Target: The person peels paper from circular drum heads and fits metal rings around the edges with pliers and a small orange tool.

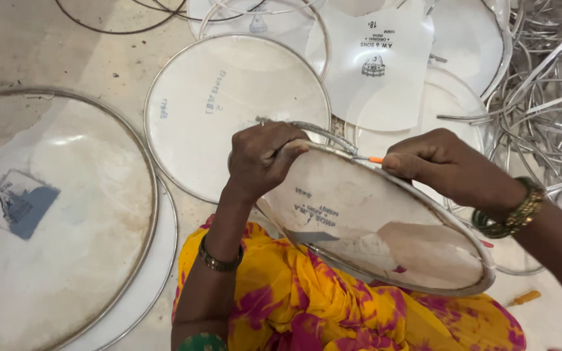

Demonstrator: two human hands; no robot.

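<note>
Left hand (pixel 265 159) clamps the light, springy drumhead (pixel 372 221) rim at eleven o'clock; right hand (pixel 440 166) pinches an orange-tipped tool (pixel 371 159) at one

The drumhead (pixel 372 227) I hold is a round, translucent white skin stretched in a thin metal hoop, stained brown and grey in patches, with faint printing on it. It rests tilted across my lap, far edge raised. At that top edge lies the small tool with the orange tip (pixel 373 159), pressed against the hoop where a loose metal ring (pixel 323 132) curls away.
</note>
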